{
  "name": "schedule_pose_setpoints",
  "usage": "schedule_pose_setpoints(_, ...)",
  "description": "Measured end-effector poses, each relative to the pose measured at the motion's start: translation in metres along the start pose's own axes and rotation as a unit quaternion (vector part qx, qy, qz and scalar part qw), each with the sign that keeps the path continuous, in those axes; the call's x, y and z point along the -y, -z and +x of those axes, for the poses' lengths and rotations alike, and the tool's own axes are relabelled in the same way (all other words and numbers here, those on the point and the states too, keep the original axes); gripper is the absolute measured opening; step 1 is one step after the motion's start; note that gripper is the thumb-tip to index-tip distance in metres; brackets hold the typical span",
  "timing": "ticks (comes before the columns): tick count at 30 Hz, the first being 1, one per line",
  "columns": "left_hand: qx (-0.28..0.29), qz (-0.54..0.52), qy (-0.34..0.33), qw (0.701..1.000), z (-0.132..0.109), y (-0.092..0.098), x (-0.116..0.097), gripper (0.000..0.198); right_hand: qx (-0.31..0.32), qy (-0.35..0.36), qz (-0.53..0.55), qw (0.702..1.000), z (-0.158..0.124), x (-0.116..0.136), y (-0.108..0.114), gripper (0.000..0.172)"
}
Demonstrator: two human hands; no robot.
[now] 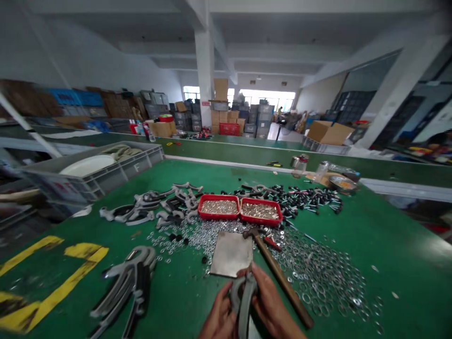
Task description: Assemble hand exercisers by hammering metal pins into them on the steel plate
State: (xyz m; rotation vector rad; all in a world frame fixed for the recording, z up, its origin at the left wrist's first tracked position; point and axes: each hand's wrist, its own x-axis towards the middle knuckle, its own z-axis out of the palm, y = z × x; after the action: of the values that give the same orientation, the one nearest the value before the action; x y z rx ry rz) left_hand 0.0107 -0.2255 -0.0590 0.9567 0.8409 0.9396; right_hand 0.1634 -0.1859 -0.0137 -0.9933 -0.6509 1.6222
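Observation:
A curved grey metal part (244, 301) is held low in the view, at the near side of the green table. My left hand (221, 313) is closed round its left side, and my right hand (270, 301) grips its right side near the top. Just beyond my hands lies a flat metal plate (232, 254). A wooden-handled hammer (282, 278) rests to the right of my right hand, its head near the plate's far right corner. To the left, several similar grey and black parts (129, 287) lie stacked together.
Two red trays (219, 216) of small metal pieces stand beyond the plate. Washers and rings (325, 268) spread round them, with black-headed bolts (307, 197) behind right. More grey parts (151, 205) lie back left, near a grey crate (106, 174). Yellow tape (67, 282) marks the left.

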Motion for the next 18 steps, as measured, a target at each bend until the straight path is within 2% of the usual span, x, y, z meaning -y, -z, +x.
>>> schedule_pose_setpoints(3,0.046,0.010,0.005,0.999,-0.008,0.006,-0.038,0.046,-0.028,0.042,-0.085,0.995,-0.005,0.014,0.000,0.046)
schedule_pose_setpoints(6,0.023,0.006,0.037,0.999,-0.008,0.009,-0.060,0.040,-0.030,0.088,-0.253,0.963,-0.009,0.023,0.004,0.038)
schedule_pose_setpoints(9,-0.027,0.035,0.066,0.997,-0.006,0.000,-0.062,0.044,0.000,0.129,-0.432,0.893,-0.019,0.024,0.001,0.032)
schedule_pose_setpoints(12,-0.050,0.085,0.071,0.993,-0.003,-0.008,-0.059,0.051,0.030,0.138,-0.529,0.837,-0.027,0.021,-0.006,0.032)
schedule_pose_setpoints(18,-0.038,0.131,0.074,0.988,0.004,-0.011,-0.057,0.054,0.070,0.133,-0.600,0.786,-0.027,0.023,-0.011,0.028)
